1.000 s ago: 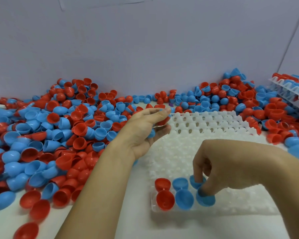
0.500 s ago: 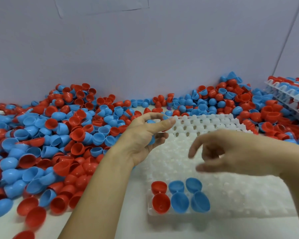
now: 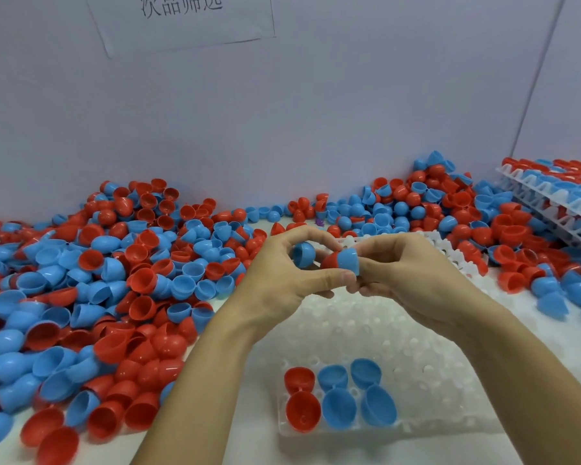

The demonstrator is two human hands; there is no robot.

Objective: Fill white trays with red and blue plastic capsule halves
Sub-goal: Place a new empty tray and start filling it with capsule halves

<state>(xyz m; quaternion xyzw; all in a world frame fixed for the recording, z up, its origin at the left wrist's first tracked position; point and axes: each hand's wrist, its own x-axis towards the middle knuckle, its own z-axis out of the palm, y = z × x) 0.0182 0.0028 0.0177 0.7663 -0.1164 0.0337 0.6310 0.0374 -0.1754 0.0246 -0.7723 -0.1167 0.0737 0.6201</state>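
Blue capsule half [image 3: 349,260] between both hands' grip, above tray [image 3: 426,374]

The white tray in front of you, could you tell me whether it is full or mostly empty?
Mostly empty. The white tray holds six halves at its near left corner, two red halves and four blue halves; its other visible sockets are bare.

My left hand [image 3: 289,276] and my right hand [image 3: 406,280] are both bare: no gloves, no rings, no watch or band at either wrist. Both forearms are uncovered too, right down to the bottom edge of the view, so no sleeve shows on either side. My nails are short and plain, without polish, where my fingertips [image 3: 341,276] show.
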